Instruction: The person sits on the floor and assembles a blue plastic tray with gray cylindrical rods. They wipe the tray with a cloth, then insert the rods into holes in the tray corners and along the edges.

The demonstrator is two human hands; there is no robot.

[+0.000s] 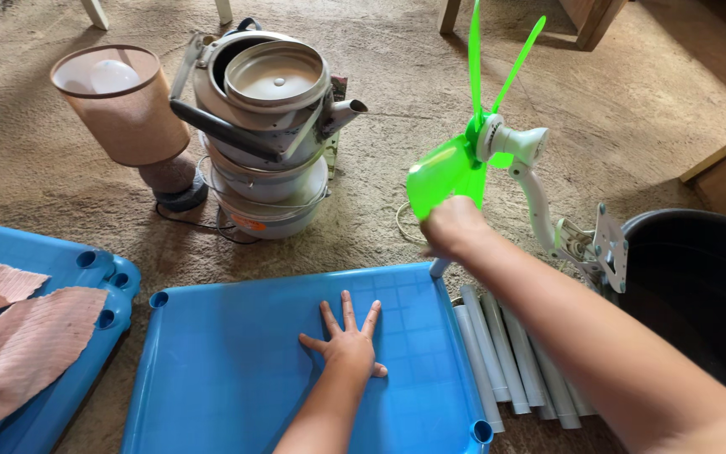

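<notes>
Head view is showing me my right hand [454, 227] reaching out past the far right corner of the blue plastic tray [237, 378], fingers curled shut around something at the green fan [472, 151]; I'm judging it to be gripping the lower green blade or the white rod just beneath it, though the fist is hiding the exact contact. The fan is standing off the tray, just beyond that far right corner, its white neck running down and to the right toward a metal bracket [607, 244], two blades pointing up and away from me. My left hand [346, 340] is lying flat and open, fingers spread, pressing on the tray's far half, well apart from the fan, so the right hand is the nearer one. White pipes [506, 353] are lying along the tray's right edge, long axes parallel to it. A stack of pots [266, 134] and a lamp [123, 109] are sitting beyond the far edge.
</notes>
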